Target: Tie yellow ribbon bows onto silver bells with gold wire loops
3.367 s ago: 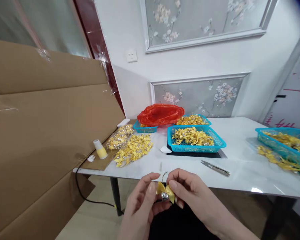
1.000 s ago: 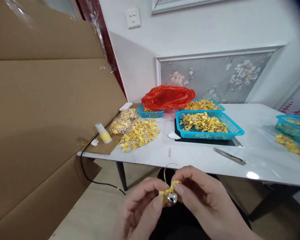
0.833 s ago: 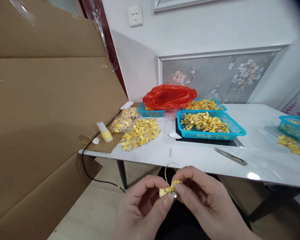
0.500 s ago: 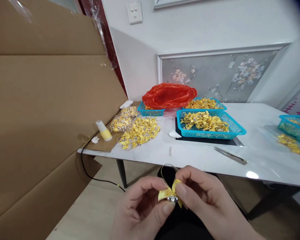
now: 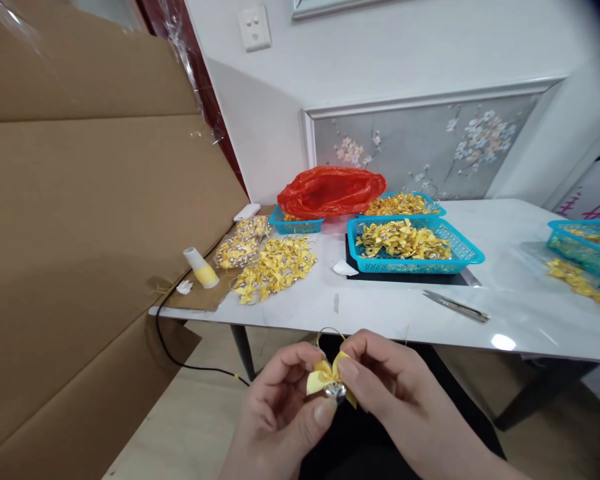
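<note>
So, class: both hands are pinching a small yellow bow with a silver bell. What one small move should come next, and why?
Probably set the bow on the loose pile of bows on the table. The left hand and right hand hold it below the table edge; its bell and gold loop are already on, so it looks finished.

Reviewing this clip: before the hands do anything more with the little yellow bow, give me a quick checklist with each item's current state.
1. Yellow bow pinched by left hand and right hand: ok.
2. Silver bell hanging at the bow's centre: ok.
3. Thin loop standing above the bow, not crushed: ok.
4. Knot tight: cannot tell.
5. Scissors lying free on the white table: ok.
6. Pile of finished bows apart from the hands: ok.
</note>
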`<state>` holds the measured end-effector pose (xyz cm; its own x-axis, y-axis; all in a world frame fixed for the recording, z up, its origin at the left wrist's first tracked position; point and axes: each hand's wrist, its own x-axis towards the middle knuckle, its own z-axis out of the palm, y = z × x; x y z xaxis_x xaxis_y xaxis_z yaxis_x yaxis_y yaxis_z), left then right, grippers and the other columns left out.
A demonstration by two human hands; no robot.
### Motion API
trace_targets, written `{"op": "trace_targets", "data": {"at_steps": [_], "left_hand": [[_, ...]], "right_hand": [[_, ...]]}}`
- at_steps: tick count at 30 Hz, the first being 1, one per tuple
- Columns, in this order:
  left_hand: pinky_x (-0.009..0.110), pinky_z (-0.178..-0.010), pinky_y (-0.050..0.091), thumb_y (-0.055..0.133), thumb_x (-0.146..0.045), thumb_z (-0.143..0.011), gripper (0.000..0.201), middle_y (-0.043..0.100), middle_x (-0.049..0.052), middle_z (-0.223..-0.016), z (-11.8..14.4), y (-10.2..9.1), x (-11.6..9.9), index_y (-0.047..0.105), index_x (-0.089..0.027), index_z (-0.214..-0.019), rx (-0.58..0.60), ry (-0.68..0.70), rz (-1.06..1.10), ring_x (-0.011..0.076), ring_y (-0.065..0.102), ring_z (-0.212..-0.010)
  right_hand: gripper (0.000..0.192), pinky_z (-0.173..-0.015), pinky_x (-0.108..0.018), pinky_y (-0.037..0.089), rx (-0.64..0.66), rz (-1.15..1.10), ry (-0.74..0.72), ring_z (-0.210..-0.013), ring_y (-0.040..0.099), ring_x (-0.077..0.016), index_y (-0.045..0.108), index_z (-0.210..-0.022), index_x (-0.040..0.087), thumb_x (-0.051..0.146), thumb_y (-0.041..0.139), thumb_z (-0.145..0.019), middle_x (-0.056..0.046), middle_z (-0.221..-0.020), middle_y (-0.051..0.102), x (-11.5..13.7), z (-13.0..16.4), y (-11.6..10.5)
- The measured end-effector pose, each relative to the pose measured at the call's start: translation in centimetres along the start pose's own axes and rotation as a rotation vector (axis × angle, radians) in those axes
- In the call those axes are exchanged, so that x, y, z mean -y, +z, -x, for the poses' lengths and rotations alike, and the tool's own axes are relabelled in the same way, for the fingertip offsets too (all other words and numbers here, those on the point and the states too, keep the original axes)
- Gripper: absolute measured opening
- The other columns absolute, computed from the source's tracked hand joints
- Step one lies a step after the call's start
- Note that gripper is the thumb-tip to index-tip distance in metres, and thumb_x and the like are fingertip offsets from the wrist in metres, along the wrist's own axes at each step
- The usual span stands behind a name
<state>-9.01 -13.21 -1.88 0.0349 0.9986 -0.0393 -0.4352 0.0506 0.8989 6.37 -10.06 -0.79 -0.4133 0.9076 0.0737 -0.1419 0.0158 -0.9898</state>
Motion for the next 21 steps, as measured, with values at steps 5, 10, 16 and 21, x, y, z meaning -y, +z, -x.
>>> {"op": "trace_targets", "data": {"at_steps": [5, 10, 16, 21], "left_hand": [[0.022, -0.082, 0.055, 0.087, -0.021, -0.067, 0.040, 0.074, 0.002, -0.098, 0.5, 0.0, 0.0, 0.075, -0.029, -0.104, -0.057, 0.051, -0.010, 0.0178, 0.069, -0.093], [0.026, -0.081, 0.057, 0.089, -0.027, -0.063, 0.041, 0.075, 0.004, -0.098, 0.9, 0.4, -0.1, 0.076, -0.028, -0.102, -0.137, 0.086, -0.010, 0.0218, 0.069, -0.095], [0.025, -0.080, 0.056, 0.085, -0.028, -0.069, 0.034, 0.075, 0.004, -0.096, 0.1, -0.9, 0.7, 0.075, -0.027, -0.101, -0.212, 0.071, -0.074, 0.0184, 0.068, -0.088], [0.024, -0.072, 0.055, 0.082, -0.032, -0.074, 0.023, 0.073, 0.002, -0.085, -0.6, -3.0, 2.5, 0.076, -0.025, -0.095, -0.304, 0.039, -0.050, 0.0153, 0.067, -0.076]], "right_hand": [[0.035, -0.056, -0.023, 0.032, -0.053, 0.024, -0.002, -0.059, 0.036, -0.0103, 0.055, -0.076, 0.018, 0.050, 0.055, -0.091, 0.004, -0.065, 0.046, 0.1, 0.2, 0.1], [0.032, -0.055, -0.021, 0.033, -0.070, 0.053, 0.011, -0.058, 0.038, -0.0097, 0.055, -0.075, 0.019, 0.047, 0.055, -0.092, 0.005, -0.064, 0.046, -0.1, 0.3, 0.4], [0.028, -0.054, -0.021, 0.038, -0.034, 0.359, -0.097, -0.059, 0.045, -0.0097, 0.057, -0.081, 0.019, 0.041, 0.049, -0.097, 0.004, -0.068, 0.053, -1.5, -2.5, -0.8], [0.022, -0.060, -0.023, 0.046, -0.029, 0.622, -0.126, -0.064, 0.055, -0.0106, 0.061, -0.079, 0.015, 0.027, 0.054, -0.096, 0.002, -0.072, 0.060, -3.7, -10.4, -2.2]]}}
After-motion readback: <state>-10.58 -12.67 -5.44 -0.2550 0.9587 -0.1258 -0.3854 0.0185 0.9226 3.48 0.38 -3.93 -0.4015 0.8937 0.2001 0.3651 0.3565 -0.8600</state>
